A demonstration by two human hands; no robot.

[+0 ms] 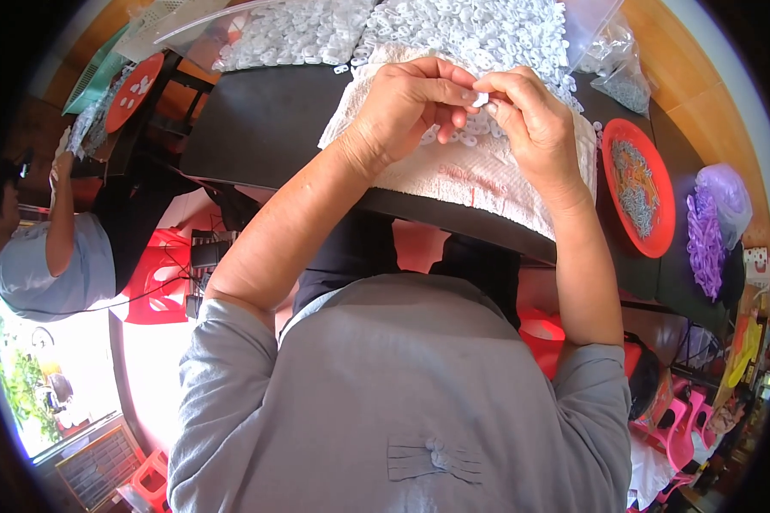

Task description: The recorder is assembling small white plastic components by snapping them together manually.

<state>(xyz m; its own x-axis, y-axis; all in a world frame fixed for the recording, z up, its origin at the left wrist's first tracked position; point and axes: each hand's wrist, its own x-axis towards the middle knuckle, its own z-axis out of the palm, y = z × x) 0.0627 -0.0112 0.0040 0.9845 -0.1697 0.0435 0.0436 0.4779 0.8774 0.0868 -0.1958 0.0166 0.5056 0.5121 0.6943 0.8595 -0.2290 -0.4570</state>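
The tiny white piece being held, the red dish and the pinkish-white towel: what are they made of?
Tiny white piece: maybe hard plastic, since it looks smooth and plain white, but it's too small to be sure.
Red dish: probably plastic, smooth with an even, bright colour all over.
Towel: looks like soft, matt cloth, perhaps cotton, because its surface seems fuzzy and rumpled.
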